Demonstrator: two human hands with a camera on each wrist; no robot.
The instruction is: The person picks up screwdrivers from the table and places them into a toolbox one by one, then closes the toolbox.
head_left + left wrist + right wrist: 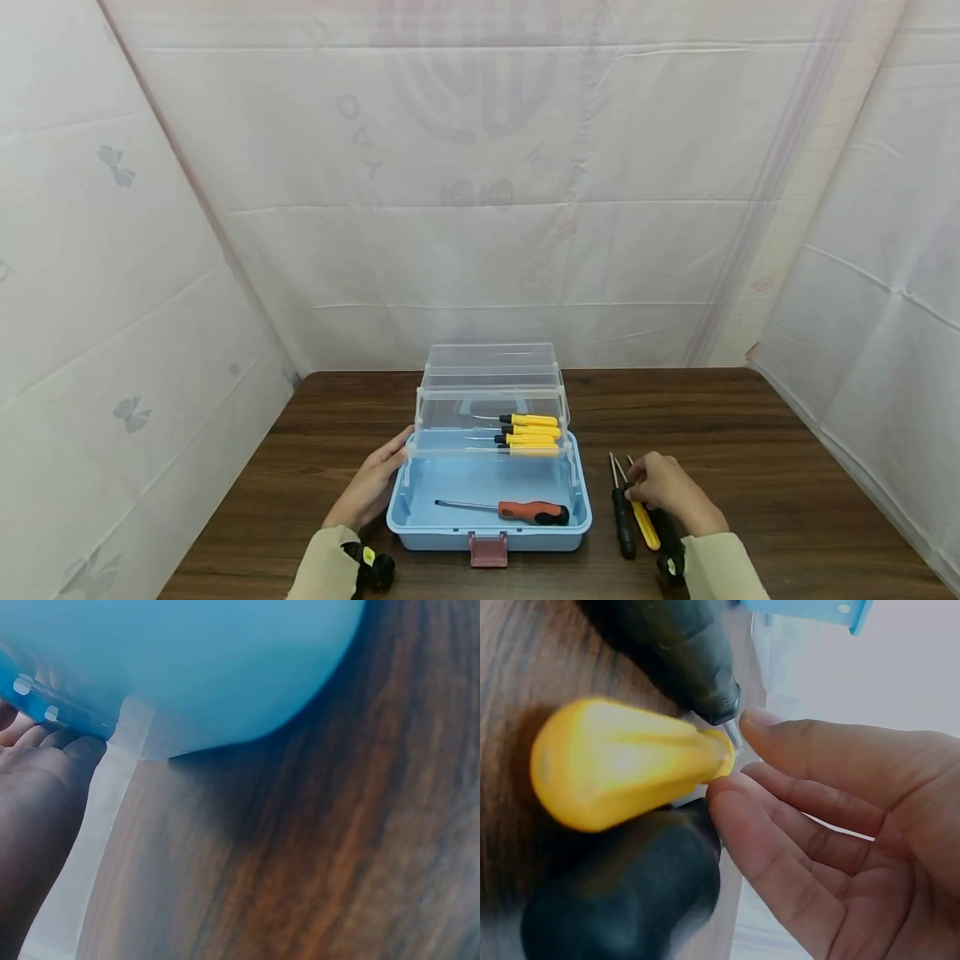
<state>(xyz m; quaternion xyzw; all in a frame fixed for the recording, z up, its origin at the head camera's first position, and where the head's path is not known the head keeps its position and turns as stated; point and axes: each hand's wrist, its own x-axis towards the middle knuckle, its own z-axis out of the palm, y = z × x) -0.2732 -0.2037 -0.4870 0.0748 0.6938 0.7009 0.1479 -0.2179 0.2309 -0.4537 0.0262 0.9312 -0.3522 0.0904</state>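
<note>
An open light-blue toolbox [487, 537] stands at the middle of the wooden table, with its clear trays [491, 392] lifted back. Several yellow-handled screwdrivers [528, 435] lie in a tray, and an orange-and-black screwdriver [525, 511] lies in the bottom. My left hand [375, 485] rests with straight fingers against the box's left wall [210, 660]; in the left wrist view my left hand [41, 795] lies flat against the blue wall. Right of the box my right hand [660, 487] pinches a yellow screwdriver [645, 525] at its neck. The yellow handle [622, 765] lies between two black screwdrivers [622, 521].
White sheeting [480, 208] closes in the table at the back and both sides. Bare wood [810, 467] stretches right of the tools and behind the box. The box's reddish latch [488, 550] hangs at its front, near the table edge.
</note>
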